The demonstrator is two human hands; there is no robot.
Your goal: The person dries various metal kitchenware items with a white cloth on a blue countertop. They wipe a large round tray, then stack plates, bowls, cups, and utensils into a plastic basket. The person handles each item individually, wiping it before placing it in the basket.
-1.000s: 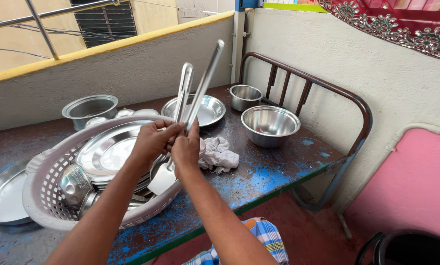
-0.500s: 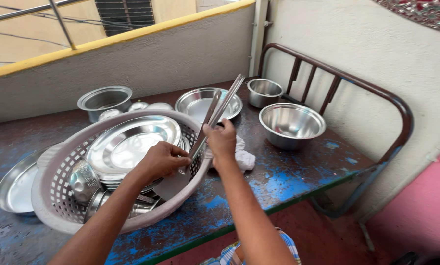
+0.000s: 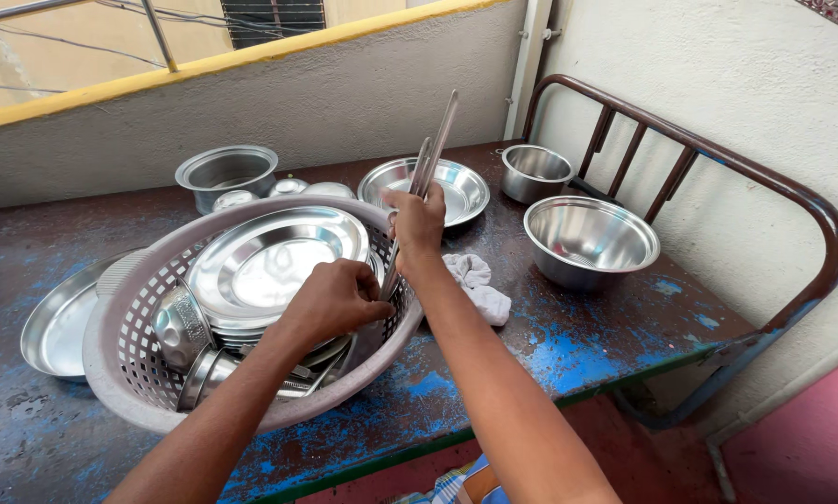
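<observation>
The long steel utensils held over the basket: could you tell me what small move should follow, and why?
Probably lift them clear. The right hand grips the long steel utensils upright, their lower ends inside the basket, where the left hand steadies them near the stacked plates.

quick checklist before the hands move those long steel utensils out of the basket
1. Right hand grips the long steel utensils: ok.
2. Left hand on their lower ends at the basket rim: ok.
3. Lower ends free of the stacked plates: cannot tell.
4. Basket fully on the table: ok.
5. White cloth beside the basket, close under the right forearm: not ok.
</observation>
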